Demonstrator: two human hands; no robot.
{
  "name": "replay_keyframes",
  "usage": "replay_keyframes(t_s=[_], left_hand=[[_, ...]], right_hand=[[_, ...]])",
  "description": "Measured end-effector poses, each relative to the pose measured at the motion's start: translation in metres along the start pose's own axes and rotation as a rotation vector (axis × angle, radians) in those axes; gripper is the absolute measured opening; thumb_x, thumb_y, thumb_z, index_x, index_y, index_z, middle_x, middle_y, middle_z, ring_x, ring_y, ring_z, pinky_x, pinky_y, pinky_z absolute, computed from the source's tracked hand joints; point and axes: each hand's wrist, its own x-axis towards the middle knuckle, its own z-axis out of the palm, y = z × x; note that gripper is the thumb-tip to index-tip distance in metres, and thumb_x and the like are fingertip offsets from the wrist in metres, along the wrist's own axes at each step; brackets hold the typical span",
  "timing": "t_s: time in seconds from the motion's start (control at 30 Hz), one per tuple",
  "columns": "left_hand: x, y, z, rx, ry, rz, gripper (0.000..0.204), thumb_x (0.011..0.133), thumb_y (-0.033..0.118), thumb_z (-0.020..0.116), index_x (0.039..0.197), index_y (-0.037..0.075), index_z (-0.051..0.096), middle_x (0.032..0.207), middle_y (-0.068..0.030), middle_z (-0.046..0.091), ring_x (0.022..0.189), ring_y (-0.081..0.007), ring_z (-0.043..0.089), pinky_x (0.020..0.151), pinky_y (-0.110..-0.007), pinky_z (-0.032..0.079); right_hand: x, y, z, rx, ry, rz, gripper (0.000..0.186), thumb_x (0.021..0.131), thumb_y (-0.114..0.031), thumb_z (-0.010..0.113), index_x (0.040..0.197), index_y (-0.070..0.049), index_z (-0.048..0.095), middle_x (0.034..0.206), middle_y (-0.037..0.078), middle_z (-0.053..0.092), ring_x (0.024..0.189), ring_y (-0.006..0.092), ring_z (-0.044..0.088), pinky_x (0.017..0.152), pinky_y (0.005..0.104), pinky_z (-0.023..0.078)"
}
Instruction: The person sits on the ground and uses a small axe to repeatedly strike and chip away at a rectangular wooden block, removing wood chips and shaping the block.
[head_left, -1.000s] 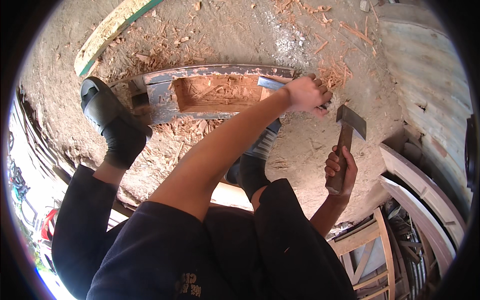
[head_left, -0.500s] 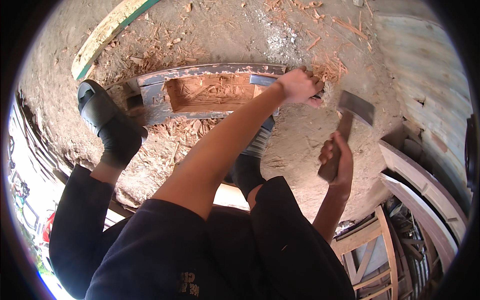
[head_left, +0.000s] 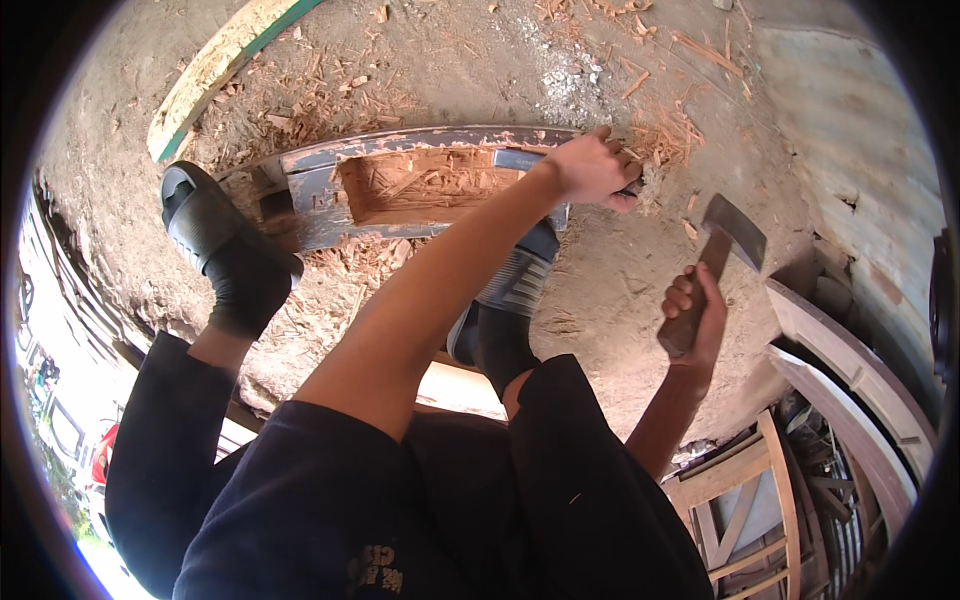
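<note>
A chisel (head_left: 517,158) lies at a low slant, its wide metal blade at the right end of a rough recess. My left hand (head_left: 592,172) is wrapped round its handle, whose dark end shows past my fingers. The recess is cut into a curved grey-painted wooden piece (head_left: 318,205) on the ground, with chips inside. Off to the right, my right hand (head_left: 697,315) grips a hammer (head_left: 735,232) by its short wooden handle. The flat metal head is raised, apart from the chisel. My sandalled feet (head_left: 205,225) are at the wood's left end and under my left forearm.
Wood chips (head_left: 665,135) and shavings litter the dirt ground. A curved timber with a green edge (head_left: 215,65) lies at the far left. Along the right are a corrugated metal sheet (head_left: 850,140), curved boards (head_left: 850,350) and a wooden frame (head_left: 775,480).
The hammer and my right hand have moved slightly right, a little farther from the chisel. My left hand stays on the chisel, and the view has shifted slightly.
</note>
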Motion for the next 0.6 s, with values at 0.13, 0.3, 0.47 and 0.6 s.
replay_keyframes(t_s=[0.13,0.3,0.47,0.6], left_hand=[[-0.003,-0.003,-0.011,-0.032,-0.165,-0.038,0.05,0.082,0.054,0.049,0.076,0.005,0.057,0.063,-0.0054,0.06,0.066,-0.0197,0.059,0.071,-0.033,0.042],[-0.006,-0.006,-0.007,-0.012,-0.134,-0.053,0.044,0.083,0.051,0.051,0.074,0.008,0.057,0.064,-0.0041,0.058,0.063,-0.0185,0.058,0.073,-0.031,0.04],[-0.009,-0.01,-0.009,-0.066,-0.195,-0.032,0.053,0.086,0.056,0.043,0.077,0.005,0.057,0.066,-0.0069,0.06,0.065,-0.0212,0.059,0.074,-0.032,0.043],[-0.006,-0.01,-0.012,-0.09,-0.185,-0.042,0.06,0.087,0.059,0.039,0.078,0.003,0.058,0.066,-0.009,0.06,0.065,-0.0228,0.06,0.073,-0.033,0.044]], right_hand=[[-0.019,0.008,0.013,-0.165,-0.221,0.286,0.019,0.088,-0.024,0.056,0.094,-0.007,0.049,0.065,0.002,0.048,0.049,0.01,0.044,0.042,0.0247,0.038],[-0.009,0.006,0.011,-0.025,-0.185,0.237,0.019,0.089,-0.024,0.054,0.095,-0.007,0.048,0.066,0.002,0.046,0.048,0.0091,0.043,0.041,0.0232,0.038],[-0.003,0.002,0.001,0.021,-0.097,0.123,0.019,0.09,-0.024,0.053,0.095,-0.006,0.047,0.066,0.002,0.043,0.049,0.0082,0.041,0.041,0.0228,0.037],[-0.001,-0.009,-0.018,0.103,-0.147,0.128,0.02,0.09,-0.024,0.053,0.095,-0.006,0.047,0.067,0.002,0.043,0.049,0.0082,0.04,0.042,0.0228,0.036]])
